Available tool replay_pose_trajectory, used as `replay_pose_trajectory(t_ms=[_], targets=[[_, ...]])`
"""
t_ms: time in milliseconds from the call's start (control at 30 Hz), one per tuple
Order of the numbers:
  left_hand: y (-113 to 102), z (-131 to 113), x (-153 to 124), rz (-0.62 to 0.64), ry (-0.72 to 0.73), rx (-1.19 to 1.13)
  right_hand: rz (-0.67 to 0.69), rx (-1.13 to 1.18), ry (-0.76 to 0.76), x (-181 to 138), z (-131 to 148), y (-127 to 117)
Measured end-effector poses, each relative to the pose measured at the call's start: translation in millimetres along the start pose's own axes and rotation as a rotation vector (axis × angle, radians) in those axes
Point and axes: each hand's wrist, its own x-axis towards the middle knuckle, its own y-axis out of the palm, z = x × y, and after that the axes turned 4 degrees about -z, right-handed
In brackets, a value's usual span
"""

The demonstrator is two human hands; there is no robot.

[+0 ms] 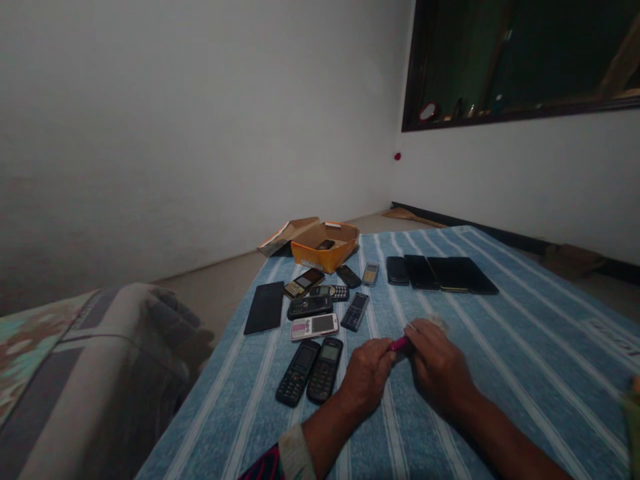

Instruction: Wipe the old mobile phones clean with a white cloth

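Note:
Fingers of my left hand (pixel 367 373) are closed on one end of a small pink object (pixel 399 344). My right hand (pixel 443 363) is closed round its other end, and most of it is hidden, so its kind does not show. A whitish, see-through scrap (pixel 437 323) shows just behind my right knuckles. Left of my left hand, two black keypad phones lie side by side, the nearer-to-hand phone (pixel 325 370) and its neighbour (pixel 299 372). Beyond them are a white-and-pink phone (pixel 315 327) and a dark blue keypad phone (pixel 356 311).
Several more keypad phones (pixel 310 306) lie farther back, beside a flat black tablet (pixel 265 307). An open orange box (pixel 325 257) stands behind, with a phone inside. Dark touchscreen phones (pixel 421 272) line up at right on the blue striped cloth (pixel 500 333).

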Motion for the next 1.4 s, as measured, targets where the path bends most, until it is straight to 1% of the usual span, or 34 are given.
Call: replay_pose_trajectory(t_ms=[100, 167, 433, 533, 767, 900, 1000, 1267, 1400], targets=[[-3, -1, 0, 0.006, 0.022, -0.057, 0.029, 0.061, -0.042, 1, 19, 0], [-4, -2, 0, 0.012, 0.033, -0.079, 0.042, 0.086, -0.047, 2, 25, 0], [-6, -2, -1, 0.026, 0.041, -0.05, 0.025, 0.027, -0.018, 5, 12, -4], [-6, -2, -1, 0.024, 0.034, -0.062, 0.029, 0.041, -0.012, 5, 16, -4], [-5, -2, -2, 0.014, -0.004, -0.131, -0.011, 0.08, -0.037, 8, 31, -3], [-5, -3, -2, 0.009, -0.042, -0.19, 0.018, 0.104, -0.022, 11, 30, -4], [-6, -5, -3, 0.011, -0.052, -0.193, 0.03, 0.103, -0.023, 11, 28, -4], [-8, -7, -3, -0.007, -0.075, -0.175, -0.002, 0.07, 0.006, 5, 18, 0], [-9, -8, -2, 0.0, -0.107, -0.175, -0.008, 0.073, 0.004, 6, 19, 0]])
